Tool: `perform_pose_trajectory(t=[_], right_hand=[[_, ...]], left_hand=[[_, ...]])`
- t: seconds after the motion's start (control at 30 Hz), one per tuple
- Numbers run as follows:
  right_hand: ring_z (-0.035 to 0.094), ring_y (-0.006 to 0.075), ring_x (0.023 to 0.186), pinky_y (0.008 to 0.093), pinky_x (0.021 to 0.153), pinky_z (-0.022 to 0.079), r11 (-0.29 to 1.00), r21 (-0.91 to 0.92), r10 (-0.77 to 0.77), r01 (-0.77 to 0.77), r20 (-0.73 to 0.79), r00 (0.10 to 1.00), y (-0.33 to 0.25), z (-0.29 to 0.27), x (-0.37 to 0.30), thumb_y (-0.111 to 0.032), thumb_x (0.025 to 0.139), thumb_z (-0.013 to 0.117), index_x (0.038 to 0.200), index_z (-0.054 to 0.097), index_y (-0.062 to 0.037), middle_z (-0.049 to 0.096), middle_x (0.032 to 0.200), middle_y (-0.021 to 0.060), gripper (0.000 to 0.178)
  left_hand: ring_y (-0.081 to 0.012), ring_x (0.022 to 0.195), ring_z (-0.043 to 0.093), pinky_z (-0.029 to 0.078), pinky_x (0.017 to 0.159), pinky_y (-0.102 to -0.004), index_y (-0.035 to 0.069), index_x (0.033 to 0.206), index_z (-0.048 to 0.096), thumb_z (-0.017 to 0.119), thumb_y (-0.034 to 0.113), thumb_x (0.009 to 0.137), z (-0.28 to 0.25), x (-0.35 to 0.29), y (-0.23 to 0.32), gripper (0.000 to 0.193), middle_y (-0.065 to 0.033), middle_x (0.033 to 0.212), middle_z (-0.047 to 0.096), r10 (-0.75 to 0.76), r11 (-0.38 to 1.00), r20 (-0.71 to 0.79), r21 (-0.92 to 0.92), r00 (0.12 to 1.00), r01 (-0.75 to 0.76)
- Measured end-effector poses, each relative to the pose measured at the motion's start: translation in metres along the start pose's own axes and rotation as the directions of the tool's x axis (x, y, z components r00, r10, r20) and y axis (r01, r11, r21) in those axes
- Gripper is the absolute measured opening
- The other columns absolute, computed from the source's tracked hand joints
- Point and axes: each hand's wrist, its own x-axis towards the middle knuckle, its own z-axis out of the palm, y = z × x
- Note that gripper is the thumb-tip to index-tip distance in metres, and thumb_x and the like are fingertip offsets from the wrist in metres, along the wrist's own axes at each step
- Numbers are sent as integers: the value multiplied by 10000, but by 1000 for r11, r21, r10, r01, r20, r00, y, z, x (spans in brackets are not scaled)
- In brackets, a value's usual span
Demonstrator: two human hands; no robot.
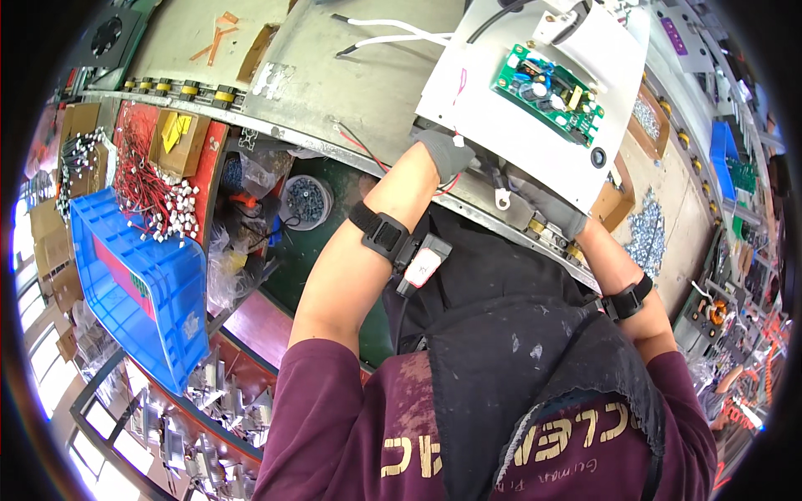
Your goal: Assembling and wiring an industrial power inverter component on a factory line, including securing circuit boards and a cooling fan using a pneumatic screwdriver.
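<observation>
A white sheet-metal panel (484, 108) stands tilted on the workbench, with a green circuit board (551, 96) mounted on it. My left hand (447, 156), in a grey glove, is closed at the panel's lower left corner. A small white plug (458, 141) shows at its fingers, and a thin red wire (449, 185) loops out below. My gloved right hand (560, 215) reaches under the panel's lower edge, so its fingers are hidden. Between the hands, a cable with a ring terminal (502, 199) hangs below the panel.
White cables (397, 35) lie on the bench beyond the panel. To the left are a blue crate (142, 284), bundled red wires with white plugs (154, 184) and a tub of screws (306, 202). Loose screws (647, 234) lie at right, near a cardboard tray (616, 196).
</observation>
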Motion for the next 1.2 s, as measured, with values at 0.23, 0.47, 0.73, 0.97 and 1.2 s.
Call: perform_pose_trajectory(t=[0.23, 0.47, 0.73, 0.97, 1.2], right_hand=[[471, 110, 607, 244, 568, 418, 851, -64, 521, -521, 228, 823, -21, -8, 1, -381, 916, 546, 926, 588, -18, 525, 699, 6, 365], [533, 286, 1090, 355, 919, 409, 965, -257, 108, -62, 171, 979, -37, 4, -2, -429, 831, 617, 1243, 484, 20, 555, 1200, 213, 624], [570, 308, 931, 374, 847, 445, 720, -690, 22, 71, 125, 992, 24, -5, 17, -256, 872, 567, 1113, 555, -28, 601, 1023, 172, 332], [601, 263, 852, 371, 759, 471, 698, -694, -183, 178, 68, 981, 65, -10, 20, -250, 877, 578, 1080, 573, -41, 629, 964, 132, 291], [622, 268, 810, 359, 735, 489, 825, -546, -143, 142, 41, 989, -22, -9, -34, -299, 854, 610, 1073, 586, -69, 648, 917, 120, 319]], left_hand=[[-195, 784, 546, 479, 665, -320, 1, 1178, 475, 442, 309, 936, 5, 10, -12, 393, -127, 974, 563, -50, 998, -37, 28, 998, 51], [-184, 767, 536, 473, 646, -309, -2, 1176, 473, 447, 299, 938, 9, 0, -10, 385, -124, 967, 559, -87, 991, -52, 100, 995, 92], [-170, 747, 525, 466, 625, -296, -5, 1175, 470, 454, 288, 941, 22, -1, 10, 375, -122, 959, 555, -91, 973, -75, 207, 993, 105], [-159, 730, 515, 460, 607, -286, -8, 1174, 467, 459, 278, 944, 32, -27, 11, 367, -119, 951, 551, -104, 948, -124, 288, 987, 136], [-139, 666, 449, 411, 565, -273, -17, 1184, 454, 420, 349, 954, 33, -110, 28, 434, -108, 914, 523, -94, 990, -261, 80, 961, 119]])
